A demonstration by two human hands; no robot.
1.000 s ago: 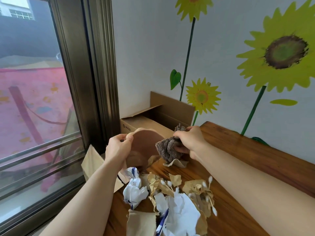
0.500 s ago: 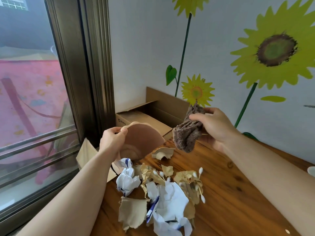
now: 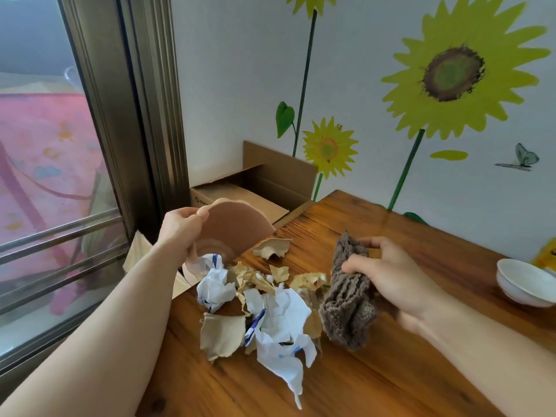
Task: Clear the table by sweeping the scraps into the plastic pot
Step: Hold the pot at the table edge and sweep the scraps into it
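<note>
A pile of scraps (image 3: 264,308), crumpled white paper, torn brown paper and cotton swabs, lies on the wooden table (image 3: 376,380) near its left edge. My left hand (image 3: 180,230) grips the rim of a tan plastic pot (image 3: 237,227), tilted on its side at the table's left edge with its mouth toward the pile. My right hand (image 3: 394,281) holds a brown cloth (image 3: 349,299) pressed onto the table against the pile's right side. One torn brown scrap (image 3: 272,248) lies apart, just in front of the pot's mouth.
An open cardboard box (image 3: 264,188) stands behind the pot, off the table's far-left corner. A white bowl (image 3: 523,281) sits on the table at the right. A window frame (image 3: 132,115) runs along the left; the sunflower wall is behind.
My right hand lifted the cloth away from the pot's mouth, then brought it down to the right side of the pile. The pot stays tilted in my left hand.
</note>
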